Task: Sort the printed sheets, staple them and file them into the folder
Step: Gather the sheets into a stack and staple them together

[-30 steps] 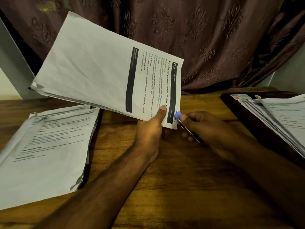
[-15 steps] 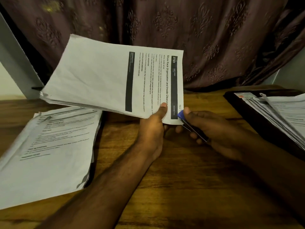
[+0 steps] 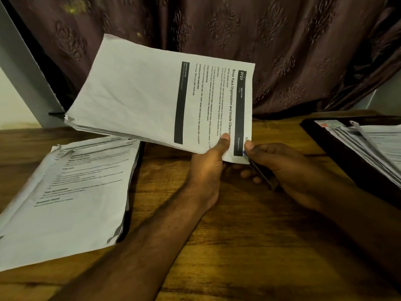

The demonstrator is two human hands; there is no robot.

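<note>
My left hand (image 3: 208, 164) grips a thick bundle of printed sheets (image 3: 152, 101) by its near right corner, thumb on top, holding it tilted above the table. The top page is titled "Shoe Rack Organization and Insole Cleaning". My right hand (image 3: 280, 168) holds a small dark stapler with a blue tip (image 3: 260, 172) at that same corner; the blue tip is partly hidden under the paper's edge. Another stack of printed sheets (image 3: 71, 192) lies flat on the left. An open black folder (image 3: 338, 148) with filed sheets (image 3: 377, 146) sits at the right edge.
The wooden table (image 3: 238, 246) runs across the view. A dark patterned curtain (image 3: 282, 51) hangs behind it. A grey slanted panel (image 3: 23, 68) stands at the far left.
The bundle has dropped and levelled out. My right hand has brought the stapler in onto the bundle's corner, and its blue tip has slipped under the page edge.
</note>
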